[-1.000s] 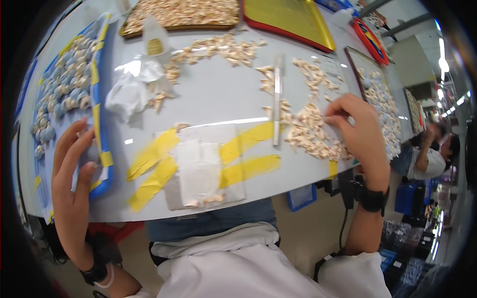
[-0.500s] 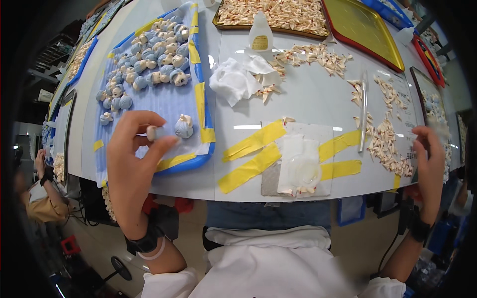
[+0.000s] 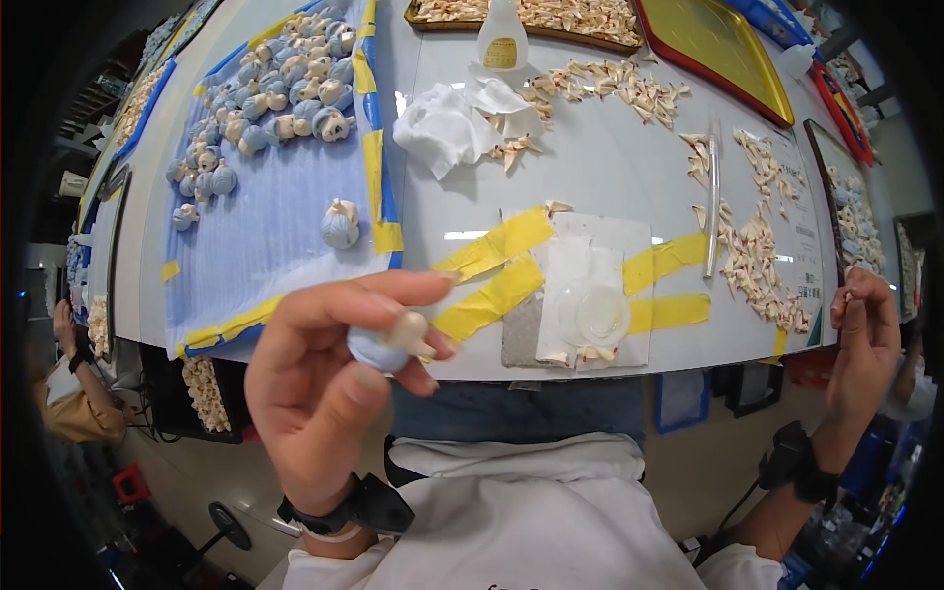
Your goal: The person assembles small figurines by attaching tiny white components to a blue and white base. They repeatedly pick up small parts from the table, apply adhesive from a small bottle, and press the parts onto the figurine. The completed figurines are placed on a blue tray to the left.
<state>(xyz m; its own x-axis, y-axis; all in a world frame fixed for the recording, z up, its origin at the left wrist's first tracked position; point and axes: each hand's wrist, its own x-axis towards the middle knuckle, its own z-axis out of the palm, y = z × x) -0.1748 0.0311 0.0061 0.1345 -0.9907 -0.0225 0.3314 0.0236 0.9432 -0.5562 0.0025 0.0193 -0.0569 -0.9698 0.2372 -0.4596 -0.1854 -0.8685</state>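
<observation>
My left hand is closed around a small blue-and-cream figurine, with its cream part pointing right. The hand is in front of the tray's near right corner. A single figurine like it lies on the blue tray, apart from a cluster of several more at the back. At the far right of the table, my right hand has thumb and fingers pinched together. Something tiny and pale shows at its fingertips, too small to name. Loose cream pieces with red tips are strewn to the left of that hand.
A shallow clear dish sits on a white pad, with yellow tape strips on both sides. Behind are crumpled white tissue, a white squeeze bottle, a tray of cream pieces and a gold tray. A clear tube lies right.
My left hand has come from over the tray toward me and to the right, bringing the figurine. My right hand's fingers have closed into a pinch. The view has shifted a little.
</observation>
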